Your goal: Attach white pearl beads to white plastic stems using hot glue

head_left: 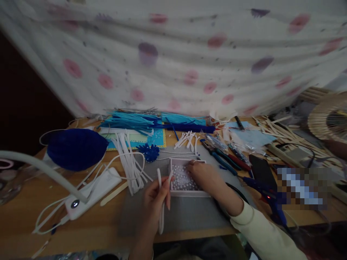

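Observation:
My left hand (154,198) pinches a narrow white strip (161,216) that stands nearly upright over a grey mat (187,215). My right hand (204,176) rests inside a shallow white box (189,193) filled with small white pearl beads (181,178), fingers curled down among the beads. The box lies on the mat just right of the strip. Whether the right fingers grip a bead is hidden.
A bundle of white strips (130,162), a blue pom-pom flower (149,152), a blue fan shape (76,148), a white power bank (92,193) with cables, blue fringed paper (141,122), pliers (225,159), a dark phone (262,170) and wooden sticks (279,130) crowd the wooden table (32,216).

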`<state>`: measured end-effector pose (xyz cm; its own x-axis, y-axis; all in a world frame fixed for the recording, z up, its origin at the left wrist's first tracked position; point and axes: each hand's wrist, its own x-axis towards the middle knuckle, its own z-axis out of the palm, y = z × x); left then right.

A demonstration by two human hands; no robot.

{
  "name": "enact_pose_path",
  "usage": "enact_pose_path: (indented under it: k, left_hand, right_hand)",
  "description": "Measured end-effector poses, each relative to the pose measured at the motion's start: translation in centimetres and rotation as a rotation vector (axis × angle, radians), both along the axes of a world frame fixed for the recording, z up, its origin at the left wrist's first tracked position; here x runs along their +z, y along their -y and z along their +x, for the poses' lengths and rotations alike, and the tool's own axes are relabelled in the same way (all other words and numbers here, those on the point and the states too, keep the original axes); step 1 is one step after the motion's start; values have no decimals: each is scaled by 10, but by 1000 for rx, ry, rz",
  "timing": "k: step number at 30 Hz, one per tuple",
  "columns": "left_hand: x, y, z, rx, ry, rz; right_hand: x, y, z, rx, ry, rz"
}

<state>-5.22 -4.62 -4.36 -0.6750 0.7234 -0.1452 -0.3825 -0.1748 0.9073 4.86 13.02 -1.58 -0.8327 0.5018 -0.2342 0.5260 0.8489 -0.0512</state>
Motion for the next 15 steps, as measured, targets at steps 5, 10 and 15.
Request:
enact_pose_path:
  k: [5, 10, 15]
  left_hand:
    - [8, -2, 5, -24, 59, -3]
    - [15, 0, 18, -20, 58, -44]
    - [37, 2, 41, -57, -38, -68]
  right_hand:
    - [5, -1, 7, -27, -149, -71]
    - [4, 14, 40, -166, -682, -498]
    - [-13, 62, 63, -526, -1300, -1429]
